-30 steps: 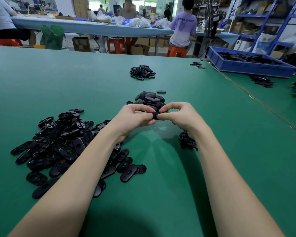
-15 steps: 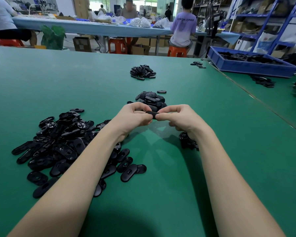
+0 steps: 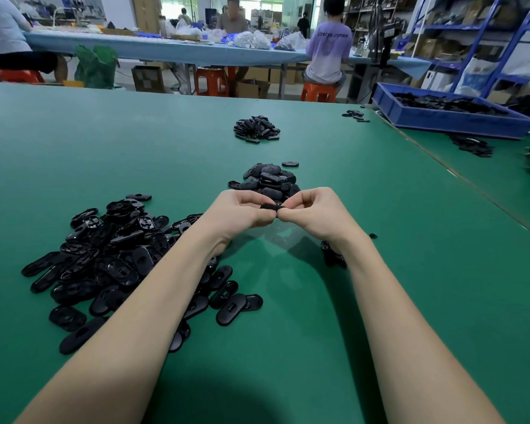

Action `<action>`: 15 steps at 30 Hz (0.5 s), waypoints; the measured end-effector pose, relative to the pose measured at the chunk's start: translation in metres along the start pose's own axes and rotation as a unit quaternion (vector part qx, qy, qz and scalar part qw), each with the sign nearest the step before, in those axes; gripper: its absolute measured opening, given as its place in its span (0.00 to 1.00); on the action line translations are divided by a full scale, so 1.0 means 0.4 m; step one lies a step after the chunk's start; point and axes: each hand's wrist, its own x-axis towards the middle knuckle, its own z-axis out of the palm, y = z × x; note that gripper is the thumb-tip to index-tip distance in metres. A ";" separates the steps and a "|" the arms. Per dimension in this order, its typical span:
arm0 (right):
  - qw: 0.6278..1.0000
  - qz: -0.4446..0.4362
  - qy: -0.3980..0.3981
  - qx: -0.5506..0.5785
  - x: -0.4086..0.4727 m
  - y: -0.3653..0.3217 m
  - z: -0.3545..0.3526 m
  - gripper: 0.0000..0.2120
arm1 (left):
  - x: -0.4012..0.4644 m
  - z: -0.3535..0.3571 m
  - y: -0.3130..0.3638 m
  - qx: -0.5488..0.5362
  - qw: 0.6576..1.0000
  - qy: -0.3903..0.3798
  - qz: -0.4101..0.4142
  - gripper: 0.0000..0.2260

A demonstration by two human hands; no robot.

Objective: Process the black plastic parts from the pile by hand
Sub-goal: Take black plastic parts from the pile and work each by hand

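Left hand (image 3: 242, 211) and right hand (image 3: 314, 209) are pinching one black part (image 3: 271, 206) between them above the tabletop (image 3: 166, 154) | pile (image 3: 110, 258) is lying at 9 o'clock, smaller heap (image 3: 270, 182) at 12 | part is looking light, stiff, smooth; gripping its ends seems best.

Both bare forearms reach forward from the bottom corners and converge at centre. Left hand (image 3: 239, 214) and right hand (image 3: 314, 214) meet knuckle to knuckle, fingers curled inward, thumbs tucked under. Thumb tips touch. Each grip is closed, pinching one end of a small black part (image 3: 271, 206) held between them. Wrists raised, slightly bent, palms facing down.
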 end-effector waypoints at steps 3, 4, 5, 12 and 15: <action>1.000 -0.010 0.004 0.007 -0.004 0.002 0.006 0.07 | 0.001 0.000 0.000 0.000 1.000 0.012 -0.005 0.10; 1.000 -0.012 0.004 0.006 -0.005 0.002 0.009 0.07 | 0.001 0.000 0.000 0.001 1.000 0.015 -0.006 0.10; 1.000 -0.013 0.004 0.006 -0.004 0.002 0.011 0.07 | 0.001 0.000 0.000 0.002 1.000 0.015 -0.006 0.10; 0.999 -0.012 0.000 0.048 -0.005 0.009 0.013 0.07 | 0.004 -0.010 -0.001 0.004 1.000 -0.003 0.006 0.08; 0.997 -0.006 -0.009 0.080 -0.007 0.012 0.011 0.07 | 0.005 -0.010 -0.009 -0.021 1.000 -0.016 0.000 0.08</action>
